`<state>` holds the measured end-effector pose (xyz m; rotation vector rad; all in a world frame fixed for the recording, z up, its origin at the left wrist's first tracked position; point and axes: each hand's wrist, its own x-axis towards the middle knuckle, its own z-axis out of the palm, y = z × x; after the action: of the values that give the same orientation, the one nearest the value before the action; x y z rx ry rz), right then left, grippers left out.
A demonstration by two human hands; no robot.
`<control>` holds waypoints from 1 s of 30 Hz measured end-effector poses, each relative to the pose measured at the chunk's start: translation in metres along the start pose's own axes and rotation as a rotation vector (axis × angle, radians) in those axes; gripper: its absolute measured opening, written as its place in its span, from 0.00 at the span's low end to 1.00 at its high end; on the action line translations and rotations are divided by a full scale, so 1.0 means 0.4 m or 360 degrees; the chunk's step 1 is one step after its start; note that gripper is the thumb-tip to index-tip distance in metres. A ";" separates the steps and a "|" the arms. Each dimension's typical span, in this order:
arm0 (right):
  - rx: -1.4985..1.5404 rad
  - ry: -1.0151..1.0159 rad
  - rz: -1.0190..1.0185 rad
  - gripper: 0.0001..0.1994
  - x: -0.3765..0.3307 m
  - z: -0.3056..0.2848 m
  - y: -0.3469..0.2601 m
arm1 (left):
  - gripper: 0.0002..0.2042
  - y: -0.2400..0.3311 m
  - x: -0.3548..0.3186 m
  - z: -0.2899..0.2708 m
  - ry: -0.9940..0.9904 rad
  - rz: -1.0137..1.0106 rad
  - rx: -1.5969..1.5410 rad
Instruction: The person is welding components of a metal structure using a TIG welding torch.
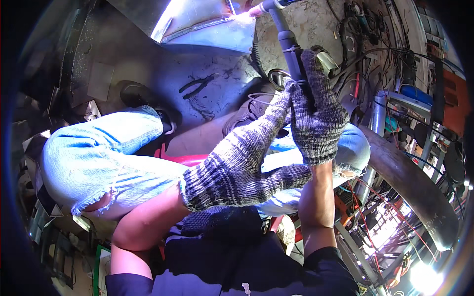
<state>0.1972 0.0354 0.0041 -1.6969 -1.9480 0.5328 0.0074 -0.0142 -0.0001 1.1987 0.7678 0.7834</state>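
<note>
My right hand (318, 118), in a grey and black knitted glove, is closed around the dark handle of a welding torch (286, 42). The torch points up and its head bends left, with a bright glow at the nozzle beside a folded sheet-metal piece (210, 42) that has a seam along it. My left hand (237, 160), gloved alike, is stretched out with the thumb spread away. Its fingertips reach the lower torch handle next to my right hand; whether they press on the torch or the other glove is hard to tell.
On the floor lies a dark pliers-like shape (197, 85). Part of a red seat (187, 159) shows between my legs. To the right are a thick curved pipe (419, 182), a metal frame and tangled cables (355, 54). A bright lamp (425, 277) shines at lower right.
</note>
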 end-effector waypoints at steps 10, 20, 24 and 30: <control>0.0003 -0.0016 0.0016 0.24 0.000 0.000 0.004 | 0.52 -0.030 -0.001 0.006 0.0112 0.0475 0.0312; 0.0003 -0.0035 0.0015 0.24 0.002 -0.002 -0.001 | 0.53 -0.027 0.001 0.008 0.0163 0.0482 0.0439; 0.0020 0.0005 -0.0042 0.24 0.005 0.002 -0.001 | 0.54 -0.012 0.004 0.001 0.0109 0.0540 0.0451; -0.0020 -0.0011 -0.0019 0.24 0.003 0.002 -0.003 | 0.47 -0.001 0.010 0.005 0.0105 0.0260 0.0141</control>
<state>0.1956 0.0366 0.0042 -1.6921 -1.9692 0.5236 0.0110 -0.0118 -0.0003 1.3327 0.7723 0.9351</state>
